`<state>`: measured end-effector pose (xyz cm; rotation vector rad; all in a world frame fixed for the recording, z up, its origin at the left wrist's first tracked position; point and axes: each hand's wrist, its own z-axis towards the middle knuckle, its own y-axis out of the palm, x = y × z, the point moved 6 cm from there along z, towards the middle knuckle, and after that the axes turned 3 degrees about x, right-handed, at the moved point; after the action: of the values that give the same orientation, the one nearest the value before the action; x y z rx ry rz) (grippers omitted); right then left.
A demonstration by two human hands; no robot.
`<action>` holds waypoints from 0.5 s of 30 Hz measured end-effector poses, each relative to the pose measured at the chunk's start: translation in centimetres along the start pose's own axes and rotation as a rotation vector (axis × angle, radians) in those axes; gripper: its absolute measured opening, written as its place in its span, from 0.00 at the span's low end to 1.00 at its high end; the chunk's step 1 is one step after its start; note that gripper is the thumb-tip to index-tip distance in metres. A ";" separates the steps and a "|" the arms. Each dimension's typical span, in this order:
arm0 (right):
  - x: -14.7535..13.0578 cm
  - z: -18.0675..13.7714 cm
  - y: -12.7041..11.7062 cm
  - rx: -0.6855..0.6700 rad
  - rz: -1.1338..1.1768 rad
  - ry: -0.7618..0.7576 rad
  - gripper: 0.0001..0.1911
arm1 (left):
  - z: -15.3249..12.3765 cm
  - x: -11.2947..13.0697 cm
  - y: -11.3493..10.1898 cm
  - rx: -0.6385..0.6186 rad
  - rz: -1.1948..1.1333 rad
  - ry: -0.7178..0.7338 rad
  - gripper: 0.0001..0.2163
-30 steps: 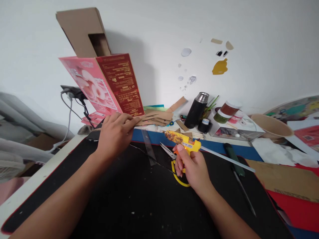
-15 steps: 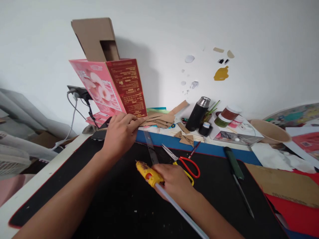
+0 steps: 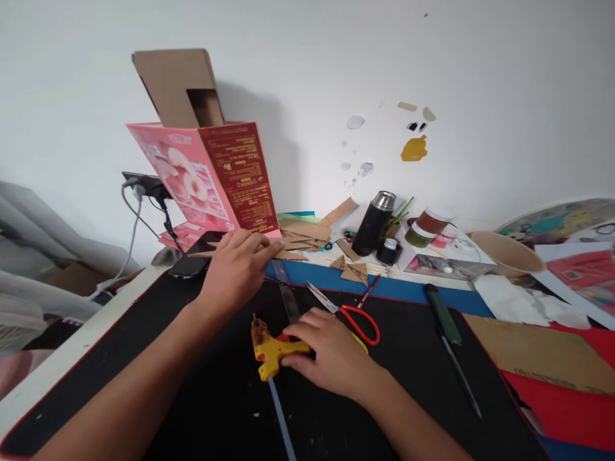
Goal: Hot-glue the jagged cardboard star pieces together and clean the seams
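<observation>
My right hand [image 3: 327, 352] lies over a yellow hot glue gun [image 3: 270, 350] that rests on the black mat [image 3: 144, 358], fingers curled on its body; a clear glue stick [image 3: 282, 419] pokes out toward me. My left hand [image 3: 235, 269] reaches to the mat's far edge, fingers closed on a flat cardboard piece [image 3: 283, 254] next to a pink and red carton [image 3: 206, 176] that stands against the wall. Red-handled scissors [image 3: 353, 314] and a clear ruler [image 3: 288, 298] lie just beyond my right hand.
A black phone [image 3: 195, 259] lies left of my left hand. Cardboard scraps [image 3: 353, 270], a black flask [image 3: 373, 223], paint jars [image 3: 425, 227], a paper bowl [image 3: 507, 253] and a green-handled tool [image 3: 446, 326] crowd the back and right. Brown cardboard [image 3: 538, 349] lies on red paper at right.
My right hand has brought the glue gun down from in front of me and laid it on the mat, turning its nozzle away. My left hand stayed on the cardboard piece.
</observation>
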<state>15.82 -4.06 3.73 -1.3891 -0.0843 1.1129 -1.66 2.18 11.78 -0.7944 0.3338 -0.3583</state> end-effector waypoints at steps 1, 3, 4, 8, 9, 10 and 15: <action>0.2 0.0 -0.6 0.063 0.034 -0.008 0.14 | 0.0 0.1 -0.1 0.001 0.005 0.010 0.16; 0.8 -0.1 -1.9 0.212 0.099 0.000 0.07 | 0.0 0.4 -0.1 0.002 0.004 0.027 0.16; 1.1 -0.1 -2.6 0.283 0.125 0.015 0.07 | 0.0 0.6 -0.1 -0.003 0.001 0.035 0.16; 2.5 -0.7 -5.0 0.530 0.165 0.174 0.06 | -0.1 1.4 0.2 -0.043 -0.027 0.075 0.17; 2.7 -0.9 -5.4 0.563 0.166 0.201 0.06 | -0.1 1.6 0.3 -0.054 -0.039 0.087 0.18; 2.9 -1.0 -5.6 0.587 0.165 0.220 0.06 | -0.1 1.8 0.4 -0.068 -0.051 0.099 0.18; 3.0 -1.1 -6.1 0.594 0.104 0.231 0.13 | -0.2 2.8 0.8 -0.134 -0.082 0.154 0.17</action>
<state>21.54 -1.68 6.68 -0.9793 0.4569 0.9488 0.92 1.32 10.59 -0.9157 0.4742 -0.4798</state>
